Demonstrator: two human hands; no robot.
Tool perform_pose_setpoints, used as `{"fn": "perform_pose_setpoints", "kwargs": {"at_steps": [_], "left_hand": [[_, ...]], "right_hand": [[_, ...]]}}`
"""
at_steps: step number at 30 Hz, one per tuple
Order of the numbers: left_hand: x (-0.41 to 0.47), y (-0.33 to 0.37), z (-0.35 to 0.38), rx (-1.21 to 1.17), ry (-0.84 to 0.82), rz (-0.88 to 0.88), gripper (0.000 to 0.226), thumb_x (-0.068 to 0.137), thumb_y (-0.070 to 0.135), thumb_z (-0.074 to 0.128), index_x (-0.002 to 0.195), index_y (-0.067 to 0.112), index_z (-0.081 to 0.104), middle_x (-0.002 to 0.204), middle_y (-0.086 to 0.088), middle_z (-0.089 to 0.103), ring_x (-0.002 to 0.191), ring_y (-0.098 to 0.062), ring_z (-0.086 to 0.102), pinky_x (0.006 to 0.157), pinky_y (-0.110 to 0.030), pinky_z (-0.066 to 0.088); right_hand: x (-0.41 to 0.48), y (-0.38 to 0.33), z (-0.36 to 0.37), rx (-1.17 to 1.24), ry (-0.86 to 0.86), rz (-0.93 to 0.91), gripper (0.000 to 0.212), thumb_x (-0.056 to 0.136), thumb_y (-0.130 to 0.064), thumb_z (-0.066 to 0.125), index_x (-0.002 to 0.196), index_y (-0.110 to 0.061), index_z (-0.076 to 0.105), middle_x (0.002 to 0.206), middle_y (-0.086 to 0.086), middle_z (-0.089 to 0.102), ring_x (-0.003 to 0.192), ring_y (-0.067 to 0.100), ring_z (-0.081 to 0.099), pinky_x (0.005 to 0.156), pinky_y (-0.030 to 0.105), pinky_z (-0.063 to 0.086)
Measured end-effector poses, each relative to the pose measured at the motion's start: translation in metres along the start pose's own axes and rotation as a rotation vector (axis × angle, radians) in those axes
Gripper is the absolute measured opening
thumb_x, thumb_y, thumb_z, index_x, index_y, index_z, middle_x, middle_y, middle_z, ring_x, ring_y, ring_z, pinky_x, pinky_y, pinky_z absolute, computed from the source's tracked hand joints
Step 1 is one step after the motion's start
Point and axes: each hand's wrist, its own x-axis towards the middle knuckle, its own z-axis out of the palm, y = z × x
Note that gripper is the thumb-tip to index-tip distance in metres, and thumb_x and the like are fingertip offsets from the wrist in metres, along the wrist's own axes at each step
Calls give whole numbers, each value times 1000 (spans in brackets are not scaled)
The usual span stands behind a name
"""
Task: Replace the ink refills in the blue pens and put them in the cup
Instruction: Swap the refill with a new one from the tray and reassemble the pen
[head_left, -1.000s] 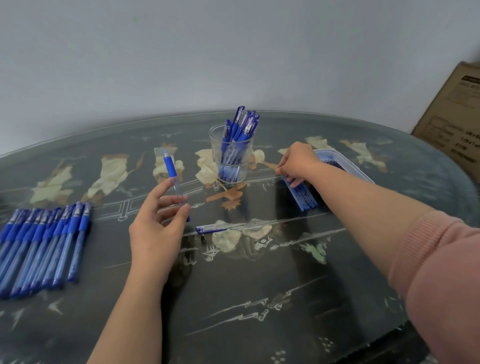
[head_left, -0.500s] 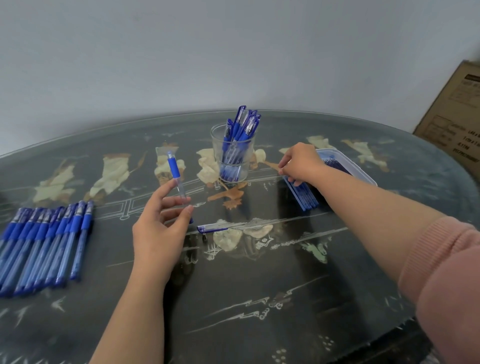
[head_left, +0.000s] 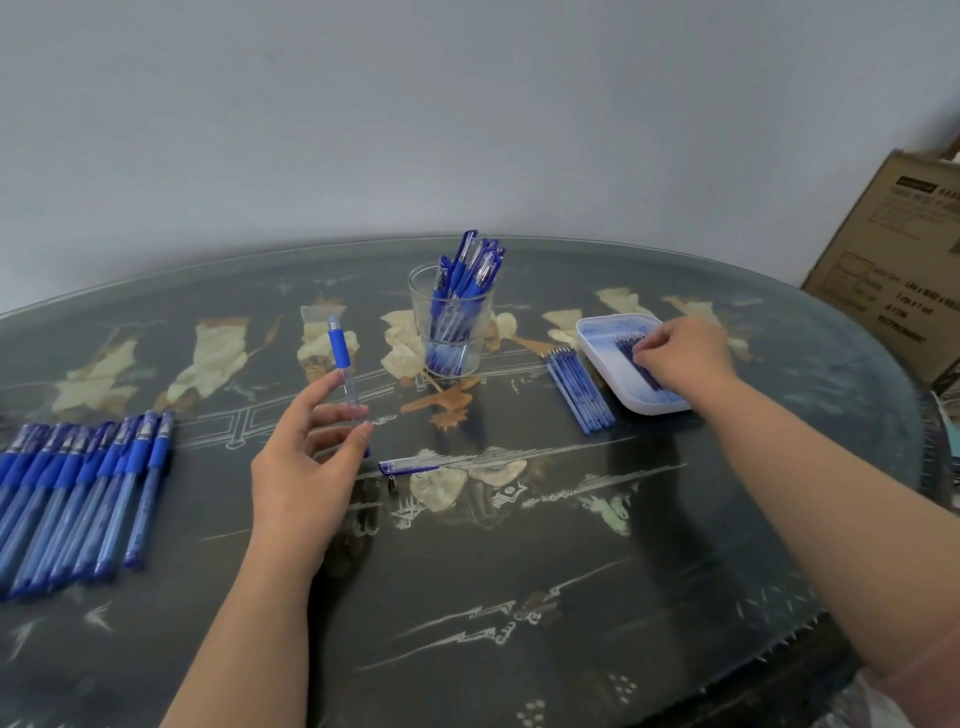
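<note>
- Toward the table's (head_left: 519, 597) far edge, the cup (head_left: 418, 306) holds pens.
- Right hand (head_left: 680, 358) has left the loose refills (head_left: 579, 387) for the tray (head_left: 649, 408), fingers curled, grip unclear; likely fetching a fresh refill.
- Left hand (head_left: 306, 467) pinches the pen barrel (head_left: 340, 353) upright near the middle.

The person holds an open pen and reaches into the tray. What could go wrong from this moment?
1. The left hand holds the pen barrel only with its fingertips, so it may slip.
2. The cap lies loose on the table; a forearm could knock it away.
3. The right hand reaches into the tray, and a loose pile of refills lies beside it; old and new might get mixed.
</note>
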Motion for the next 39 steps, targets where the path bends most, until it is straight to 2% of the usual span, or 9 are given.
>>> {"fn": "perform_pose_setpoints", "kwargs": {"at_steps": [4, 6, 8, 14, 25, 28, 31, 34, 39], "left_hand": [[-1, 1, -1, -2, 4, -5, 55, 87, 5, 68, 114, 52, 55, 95, 8, 69, 89, -13, 69, 89, -36, 55], [-1, 2, -1, 5, 5, 0, 57, 88, 6, 68, 110, 56, 54, 95, 9, 69, 89, -11, 68, 88, -35, 55], [-1, 2, -2, 10, 6, 0, 59, 88, 6, 68, 108, 60, 53, 93, 12, 70, 88, -9, 68, 86, -33, 55], [-1, 1, -3, 5, 5, 10, 59, 88, 6, 68, 108, 59, 53, 92, 12, 69, 87, -9, 68, 87, -32, 54], [-1, 0, -3, -3, 7, 43, 58, 88, 6, 68, 108, 58, 53, 95, 9, 69, 88, -11, 68, 85, -31, 55], [-2, -1, -3, -15, 14, 55, 56, 89, 6, 67, 109, 56, 54, 97, 9, 69, 89, -9, 68, 81, -25, 53], [-7, 1, -3, -25, 9, 77, 54, 90, 5, 65, 111, 53, 55, 97, 8, 69, 90, -5, 66, 82, -20, 53], [-15, 3, -1, -42, 4, 110, 51, 89, 3, 65, 109, 50, 59, 93, 7, 70, 85, -3, 65, 81, -20, 54], [-32, -1, -5, -71, -33, 121, 39, 88, 8, 69, 110, 40, 68, 83, 13, 67, 79, -8, 64, 81, -36, 57]], "right_hand": [[-3, 6, 8, -126, -56, -28, 26, 85, -2, 63, 74, -22, 75, 100, 4, 73, 96, 28, 66, 83, 35, 54], [-1, 6, 12, -150, -68, -23, 24, 85, -3, 63, 84, -24, 76, 109, 3, 72, 103, 26, 65, 88, 35, 53], [0, 6, 15, -178, -68, -28, 26, 84, -3, 62, 94, -23, 77, 114, 4, 70, 107, 26, 63, 90, 35, 52], [1, 6, 12, -231, -59, -31, 24, 82, 1, 59, 82, -14, 77, 101, 10, 72, 95, 29, 64, 84, 34, 52], [-3, -5, 12, -202, -49, 27, 29, 91, -4, 52, 113, -7, 71, 119, 16, 66, 106, 35, 61, 84, 33, 47], [-16, -18, 0, 4, 8, 19, 34, 95, -3, 49, 125, -5, 64, 126, 19, 63, 107, 35, 61, 89, 36, 46], [-46, -41, -10, 396, -22, 30, 32, 99, -6, 45, 124, -11, 65, 99, 8, 66, 77, 21, 55, 78, 37, 50], [-90, -72, -19, 828, -159, 59, 23, 101, -7, 50, 115, -14, 67, 93, -3, 59, 75, 12, 55, 77, 33, 57], [-150, -108, -23, 1345, -331, 26, 14, 96, -3, 57, 104, -12, 63, 88, 3, 65, 75, 12, 65, 71, 38, 60]]}}
